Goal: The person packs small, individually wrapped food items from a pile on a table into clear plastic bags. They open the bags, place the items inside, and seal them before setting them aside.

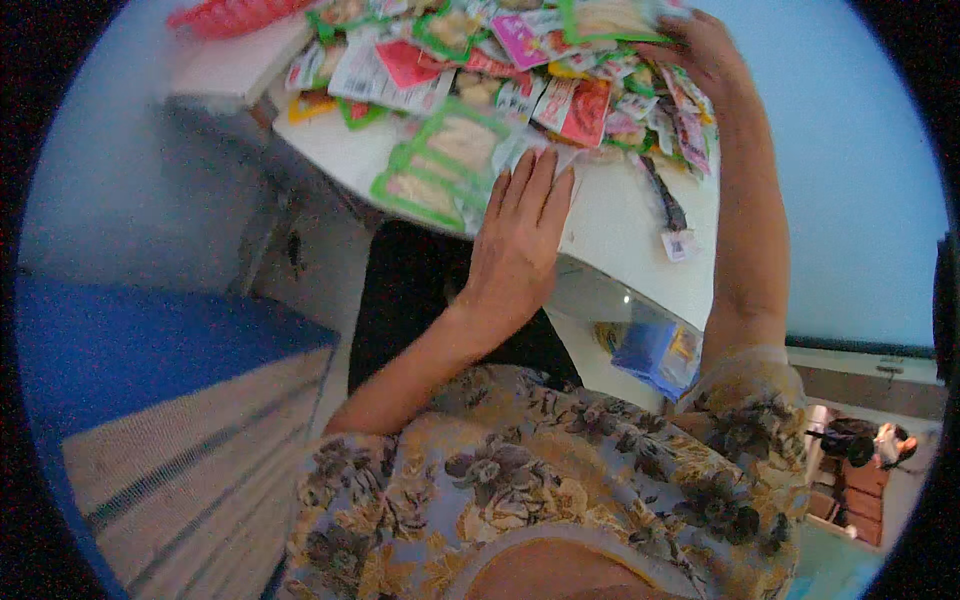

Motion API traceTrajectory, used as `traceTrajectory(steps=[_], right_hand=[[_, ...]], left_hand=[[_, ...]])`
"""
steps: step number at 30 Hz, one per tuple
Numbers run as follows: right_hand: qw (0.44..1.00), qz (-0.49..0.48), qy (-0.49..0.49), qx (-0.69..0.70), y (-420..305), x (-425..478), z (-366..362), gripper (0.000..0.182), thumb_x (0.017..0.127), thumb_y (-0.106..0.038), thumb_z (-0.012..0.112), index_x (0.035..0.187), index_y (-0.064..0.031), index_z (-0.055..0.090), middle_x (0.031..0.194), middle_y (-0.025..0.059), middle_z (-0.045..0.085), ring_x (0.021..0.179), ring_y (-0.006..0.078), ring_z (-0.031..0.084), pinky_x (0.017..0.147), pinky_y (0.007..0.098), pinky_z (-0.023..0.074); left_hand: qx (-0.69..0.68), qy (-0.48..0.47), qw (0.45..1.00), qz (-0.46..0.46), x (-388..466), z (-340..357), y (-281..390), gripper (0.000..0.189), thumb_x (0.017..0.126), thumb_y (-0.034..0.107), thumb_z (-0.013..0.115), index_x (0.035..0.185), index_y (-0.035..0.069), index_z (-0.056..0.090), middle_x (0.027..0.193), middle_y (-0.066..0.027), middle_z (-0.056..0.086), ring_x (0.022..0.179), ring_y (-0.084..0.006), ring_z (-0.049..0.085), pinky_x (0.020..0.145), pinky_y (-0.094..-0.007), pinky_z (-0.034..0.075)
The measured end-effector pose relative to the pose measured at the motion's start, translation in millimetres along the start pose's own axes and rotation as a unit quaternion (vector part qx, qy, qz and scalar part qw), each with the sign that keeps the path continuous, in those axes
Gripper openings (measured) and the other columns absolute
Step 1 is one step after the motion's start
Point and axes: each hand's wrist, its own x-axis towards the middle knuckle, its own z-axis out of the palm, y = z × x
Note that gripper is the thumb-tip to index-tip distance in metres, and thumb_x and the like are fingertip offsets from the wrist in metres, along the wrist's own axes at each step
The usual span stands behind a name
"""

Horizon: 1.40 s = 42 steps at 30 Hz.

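Small plastic food packets lie heaped across the far part of a white table. My left hand rests palm down near the table's edge, fingers stretched towards the heap, its fingertips on the clear end of green-edged packets with pale contents. My right hand reaches to the far right of the heap, its fingers at a green-edged packet; blur hides whether they grip it. A narrow dark packet with a white tag lies apart, on the right of the table.
A red bumpy item lies on a white surface at the upper left. Below the table on the right is a blue container. A blue-topped stack with pale ribbed sides stands at the lower left. A pale blue wall is at the right.
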Motion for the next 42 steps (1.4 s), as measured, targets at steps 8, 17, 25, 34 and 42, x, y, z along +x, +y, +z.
traceTrajectory(steps=[8,17,25,34,42], right_hand=[[0.954,0.146,0.175,0.193,17,-217,48,0.036,0.090,0.003,0.046,0.124,0.0124,0.039,0.122,0.0234,0.053,0.107,0.0384,0.058,0.094,0.0571,0.0507],[0.926,0.156,0.096,0.331,28,-274,93,0.037,0.088,0.006,0.045,0.125,0.0101,0.043,0.123,0.0228,0.055,0.113,0.0366,0.057,0.097,0.0575,0.0474],[0.908,0.209,0.060,0.359,29,-257,128,0.036,0.088,0.005,0.044,0.123,0.0057,0.047,0.122,0.0186,0.057,0.114,0.0305,0.057,0.098,0.0517,0.0481],[0.865,0.271,0.039,0.421,46,-214,188,0.028,0.097,-0.013,0.045,0.121,0.0008,0.051,0.114,0.0141,0.060,0.101,0.0227,0.060,0.088,0.0357,0.0512],[0.969,0.165,-0.084,0.165,54,-198,180,0.029,0.094,-0.018,0.052,0.112,0.0037,0.055,0.097,0.0082,0.064,0.083,0.0163,0.062,0.070,0.0322,0.0531]], left_hand=[[-0.022,0.050,0.998,-0.015,1,6,1,0.071,0.069,-0.009,0.049,0.139,-0.005,0.034,0.145,-0.0250,0.032,0.132,-0.0442,0.033,0.111,-0.0514,0.027],[-0.031,0.039,0.999,-0.013,6,6,2,0.060,0.079,-0.001,0.051,0.136,-0.009,0.035,0.145,-0.0280,0.029,0.133,-0.0454,0.031,0.110,-0.0527,0.025],[-0.043,0.035,0.998,-0.017,8,0,12,0.066,0.074,-0.003,0.053,0.138,-0.007,0.035,0.145,-0.0276,0.031,0.133,-0.0452,0.031,0.111,-0.0520,0.024],[-0.103,0.018,0.995,-0.007,7,-5,12,0.071,0.073,0.006,0.058,0.138,-0.009,0.033,0.145,-0.0298,0.028,0.135,-0.0464,0.028,0.111,-0.0539,0.021],[-0.193,0.028,0.981,-0.006,7,-17,0,0.076,0.075,0.018,0.062,0.138,-0.010,0.031,0.143,-0.0329,0.029,0.135,-0.0477,0.027,0.112,-0.0540,0.019]])
